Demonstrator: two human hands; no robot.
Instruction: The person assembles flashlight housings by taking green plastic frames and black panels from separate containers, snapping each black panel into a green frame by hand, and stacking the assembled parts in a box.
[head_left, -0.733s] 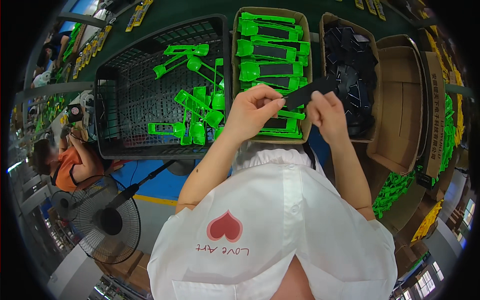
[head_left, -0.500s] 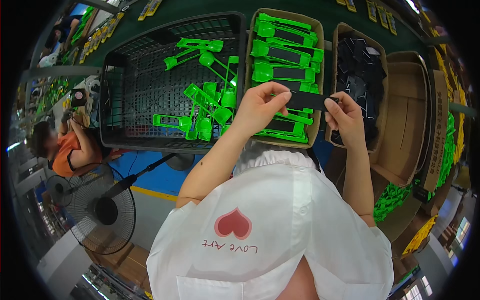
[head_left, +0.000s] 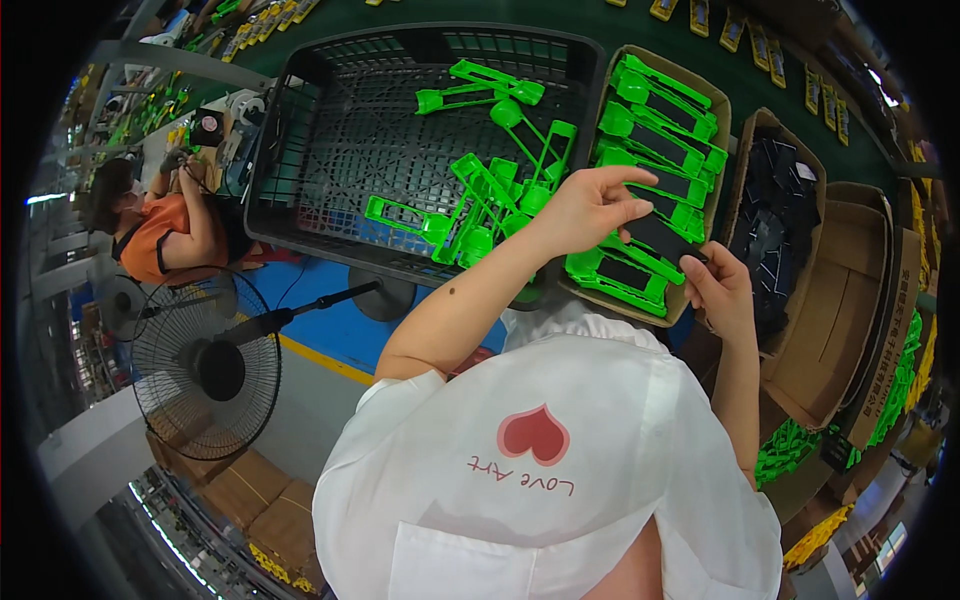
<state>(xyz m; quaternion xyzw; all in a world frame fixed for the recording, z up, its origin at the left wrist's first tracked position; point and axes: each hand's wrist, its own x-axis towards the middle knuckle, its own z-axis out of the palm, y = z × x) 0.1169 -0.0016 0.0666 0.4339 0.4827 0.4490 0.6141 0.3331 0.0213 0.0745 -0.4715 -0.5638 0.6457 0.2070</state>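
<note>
A flat black strip (head_left: pixel 661 240) lies slantwise over the green plastic parts in a cardboard box. My right hand (head_left: pixel 724 288) pinches its right end between thumb and fingers. At the strip's other end my left hand (head_left: pixel 592 212) is open, thumb and forefinger apart; whether its lower fingers touch the strip cannot be made out. Beneath both hands, green plastic parts (head_left: pixel 620 279), long frames with a rounded cup at one end, lie in rows, several with black strips set in them. The cardboard box (head_left: pixel 722 120) around them is partly hidden by my hands.
Left of the box stands a black plastic crate (head_left: pixel 330 140) with loose green parts. To the right are a box of black strips (head_left: pixel 775 215) and an open brown carton (head_left: pixel 835 300). A fan (head_left: pixel 215 370) and a person in orange (head_left: pixel 175 225) are at the left.
My view has swung left, so the boxes appear further right. The black strip has come down onto the green parts. My left fingers have parted from its end; my right hand keeps hold.
</note>
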